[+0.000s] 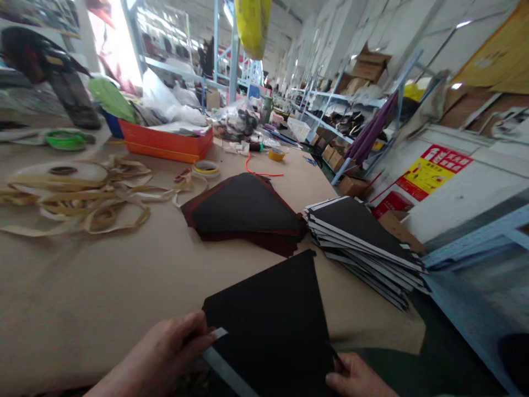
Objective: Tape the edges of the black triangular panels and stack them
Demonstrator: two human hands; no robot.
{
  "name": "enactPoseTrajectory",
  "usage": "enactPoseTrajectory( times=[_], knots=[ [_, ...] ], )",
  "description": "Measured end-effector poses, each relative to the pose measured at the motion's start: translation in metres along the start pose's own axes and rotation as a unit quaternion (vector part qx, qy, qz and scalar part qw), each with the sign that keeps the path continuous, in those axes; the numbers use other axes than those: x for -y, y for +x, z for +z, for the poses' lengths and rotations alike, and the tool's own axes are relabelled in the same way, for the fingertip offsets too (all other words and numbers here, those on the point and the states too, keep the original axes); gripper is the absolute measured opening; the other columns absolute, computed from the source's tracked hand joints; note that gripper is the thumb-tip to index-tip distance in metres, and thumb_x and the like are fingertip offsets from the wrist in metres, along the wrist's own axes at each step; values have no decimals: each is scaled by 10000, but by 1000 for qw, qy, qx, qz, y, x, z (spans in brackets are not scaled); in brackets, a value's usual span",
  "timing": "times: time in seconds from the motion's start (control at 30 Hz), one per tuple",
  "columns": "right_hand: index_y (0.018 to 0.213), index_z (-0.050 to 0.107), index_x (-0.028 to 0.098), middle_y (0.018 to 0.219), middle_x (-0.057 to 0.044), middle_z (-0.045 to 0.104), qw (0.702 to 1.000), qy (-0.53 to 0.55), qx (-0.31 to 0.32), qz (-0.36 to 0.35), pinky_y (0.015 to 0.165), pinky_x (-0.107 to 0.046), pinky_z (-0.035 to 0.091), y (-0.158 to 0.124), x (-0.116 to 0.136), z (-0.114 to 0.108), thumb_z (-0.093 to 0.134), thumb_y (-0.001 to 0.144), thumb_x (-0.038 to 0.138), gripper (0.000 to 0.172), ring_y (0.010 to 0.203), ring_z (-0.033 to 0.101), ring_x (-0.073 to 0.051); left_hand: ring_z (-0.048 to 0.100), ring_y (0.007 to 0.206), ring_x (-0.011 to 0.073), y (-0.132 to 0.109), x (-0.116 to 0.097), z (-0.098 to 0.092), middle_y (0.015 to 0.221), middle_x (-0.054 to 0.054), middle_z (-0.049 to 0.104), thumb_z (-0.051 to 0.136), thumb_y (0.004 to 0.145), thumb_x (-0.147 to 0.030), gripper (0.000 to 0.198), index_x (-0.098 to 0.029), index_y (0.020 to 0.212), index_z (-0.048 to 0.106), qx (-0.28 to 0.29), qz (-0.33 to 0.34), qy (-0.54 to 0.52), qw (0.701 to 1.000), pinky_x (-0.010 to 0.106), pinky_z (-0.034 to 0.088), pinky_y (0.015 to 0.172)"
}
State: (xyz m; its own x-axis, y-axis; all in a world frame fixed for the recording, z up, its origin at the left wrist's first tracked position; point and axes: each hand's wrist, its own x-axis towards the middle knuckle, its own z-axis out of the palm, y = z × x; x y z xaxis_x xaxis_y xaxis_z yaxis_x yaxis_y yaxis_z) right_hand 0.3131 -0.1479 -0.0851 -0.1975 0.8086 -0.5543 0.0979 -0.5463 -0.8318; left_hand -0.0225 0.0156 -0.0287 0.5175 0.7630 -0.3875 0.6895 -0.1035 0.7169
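A black sheet panel [273, 309] with slanting sides hangs between my hands at the near edge of the table. My left hand [177, 342] pinches its left corner, where a pale tape strip [231, 370] runs along the lower edge. On the right side, my right hand [355, 375] grips the panel's edge between thumb and fingers. Just beyond lies a pile of dark panels with reddish-brown edges [248, 207]. To its right is a fanned stack of black panels with pale-edged strips [363, 237].
Coils of beige tape [115, 204] spread over the left of the brown-covered table [103, 292]. An orange-red box [165, 144], tape rolls [205, 168] and plastic bags stand farther back. Blue metal shelving [475, 231] runs along the right, past the table's edge.
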Motion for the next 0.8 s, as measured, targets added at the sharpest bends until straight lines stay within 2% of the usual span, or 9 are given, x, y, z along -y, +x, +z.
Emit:
enactPoseTrajectory(
  times=[0.1, 0.17, 0.23, 0.33, 0.4, 0.47, 0.53, 0.63, 0.8],
  knots=[
    [675, 581, 156, 621, 13, 475, 988, -142, -48, 33, 587, -241, 357, -8, 10, -26, 630, 637, 582, 430, 606, 428, -127, 383, 593, 118, -2, -10, 1, 596, -26, 428, 439, 768, -524, 376, -180, 619, 470, -2, 10, -26, 1000, 245, 302, 555],
    [577, 521, 161, 557, 24, 430, 949, -286, -122, 59, 539, -240, 304, -14, 26, -41, 632, 648, 519, 381, 565, 380, -117, 362, 567, 105, -6, -19, 3, 575, -42, 392, 466, 769, -500, 355, -182, 613, 452, -6, 9, -58, 998, 238, 292, 533],
    [558, 497, 170, 540, 26, 421, 921, -351, -165, 35, 538, -248, 298, -16, 49, -46, 611, 691, 498, 371, 556, 379, -119, 345, 517, 93, -10, -29, 5, 545, -60, 366, 485, 772, -498, 339, -189, 638, 447, 16, -11, -110, 994, 228, 274, 489],
    [770, 587, 179, 685, 11, 496, 950, -268, -146, -62, 592, -243, 350, -7, 92, -24, 555, 796, 483, 307, 632, 437, -125, 348, 482, 82, -13, -45, 8, 532, -71, 385, 501, 790, -483, 308, -193, 692, 467, 54, -25, -170, 984, 216, 245, 458],
    [956, 600, 198, 685, 32, 459, 968, -202, -115, -97, 558, -228, 335, 6, 117, 5, 576, 808, 456, 298, 597, 401, -107, 358, 505, 78, -13, -52, 9, 550, -65, 414, 520, 797, -452, 289, -185, 690, 485, 45, -5, -170, 984, 213, 237, 472],
    [1023, 591, 202, 635, 57, 406, 979, -158, -60, -118, 527, -218, 310, 23, 133, 35, 611, 796, 417, 313, 554, 359, -92, 359, 528, 77, -13, -56, 10, 564, -60, 426, 531, 802, -427, 282, -176, 676, 499, 31, 12, -148, 988, 214, 240, 486],
    [1014, 593, 194, 615, 68, 391, 982, -135, -9, -130, 518, -214, 294, 40, 140, 58, 632, 786, 374, 293, 541, 342, -82, 356, 541, 79, -13, -57, 11, 571, -59, 428, 537, 803, -412, 274, -172, 673, 513, 17, 20, -121, 992, 218, 250, 497],
    [866, 593, 174, 622, 62, 413, 981, -137, 25, -135, 522, -214, 281, 60, 140, 76, 617, 800, 325, 166, 556, 337, -75, 354, 548, 84, -12, -56, 11, 564, -60, 423, 531, 802, -420, 287, -171, 660, 520, -3, 29, -87, 996, 226, 264, 508],
    [689, 519, 166, 608, 58, 426, 981, -128, 9, -148, 524, -208, 279, 71, 142, 77, 566, 791, 225, 127, 560, 342, -70, 346, 524, 86, -7, -49, 12, 542, -61, 408, 510, 767, -382, 257, -176, 616, 487, 10, 2, -52, 999, 234, 249, 496]
  ],
)
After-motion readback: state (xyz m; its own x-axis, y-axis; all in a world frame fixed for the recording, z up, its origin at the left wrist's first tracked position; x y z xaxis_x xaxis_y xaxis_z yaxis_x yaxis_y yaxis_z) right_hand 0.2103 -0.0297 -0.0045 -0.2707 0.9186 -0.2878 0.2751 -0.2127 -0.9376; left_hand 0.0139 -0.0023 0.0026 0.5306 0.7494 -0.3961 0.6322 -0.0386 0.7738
